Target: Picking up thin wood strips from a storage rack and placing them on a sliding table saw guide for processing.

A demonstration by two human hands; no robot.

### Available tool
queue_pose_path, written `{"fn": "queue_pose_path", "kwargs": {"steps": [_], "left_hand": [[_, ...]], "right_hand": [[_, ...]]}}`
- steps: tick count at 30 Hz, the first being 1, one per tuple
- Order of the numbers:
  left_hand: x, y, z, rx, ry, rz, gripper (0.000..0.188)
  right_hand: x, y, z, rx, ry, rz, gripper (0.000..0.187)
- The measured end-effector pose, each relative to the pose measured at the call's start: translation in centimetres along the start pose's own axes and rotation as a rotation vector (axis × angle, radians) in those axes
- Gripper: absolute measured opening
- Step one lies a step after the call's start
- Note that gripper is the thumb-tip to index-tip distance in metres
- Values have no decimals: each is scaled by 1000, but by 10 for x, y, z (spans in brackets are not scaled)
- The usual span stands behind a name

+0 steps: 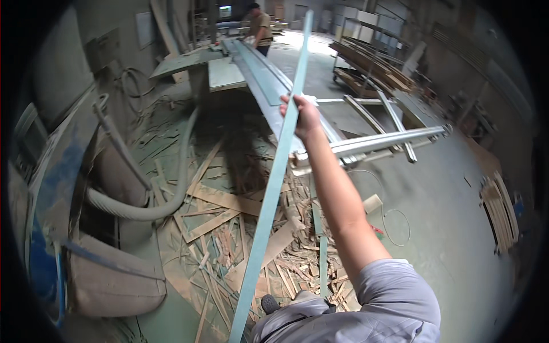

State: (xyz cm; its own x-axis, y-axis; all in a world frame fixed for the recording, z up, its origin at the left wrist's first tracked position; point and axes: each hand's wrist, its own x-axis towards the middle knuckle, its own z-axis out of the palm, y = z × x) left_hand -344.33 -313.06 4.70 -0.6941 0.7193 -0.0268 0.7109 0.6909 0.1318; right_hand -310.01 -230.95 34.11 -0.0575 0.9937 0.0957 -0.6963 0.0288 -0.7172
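My right hand (307, 117) is closed round the edge of a long, narrow pale-green board strip (266, 208), with my arm stretched out ahead. The strip slants across the view, from the bottom edge near my body up past the hand to the far end. Beyond my hand lies the long metal bed of a sliding table saw (269, 116), with another pale-green strip (262, 71) on it. My left hand is out of view.
Wood offcuts (226, 200) litter the floor around my feet. A ribbed hose (154, 212) and dust bags (117, 277) stand left. A metal crossbar (386, 143) juts right. A person (261, 28) stands at the far end; stacked boards (372, 66) lie far right.
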Motion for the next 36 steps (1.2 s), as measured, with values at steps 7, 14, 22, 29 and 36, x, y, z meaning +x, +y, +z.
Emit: {"fn": "queue_pose_path", "kwargs": {"steps": [7,14,22,29,36], "left_hand": [[141,108,66,-19,-125,386,21],[158,358,52,-18,-58,863,19],[77,654,139,-136,-62,753,69],[-41,882,244,-641,-731,252,67],[-214,1136,269,-596,-1365,336,46]], "right_hand": [[-81,-237,-166,-188,226,-437,28],[-244,-440,-376,-274,505,-769,24],[-485,-587,-642,-269,975,-916,21],[-607,-681,-813,-234,1342,-1121,25],[-620,-748,-939,-258,1712,-1256,27]]}}
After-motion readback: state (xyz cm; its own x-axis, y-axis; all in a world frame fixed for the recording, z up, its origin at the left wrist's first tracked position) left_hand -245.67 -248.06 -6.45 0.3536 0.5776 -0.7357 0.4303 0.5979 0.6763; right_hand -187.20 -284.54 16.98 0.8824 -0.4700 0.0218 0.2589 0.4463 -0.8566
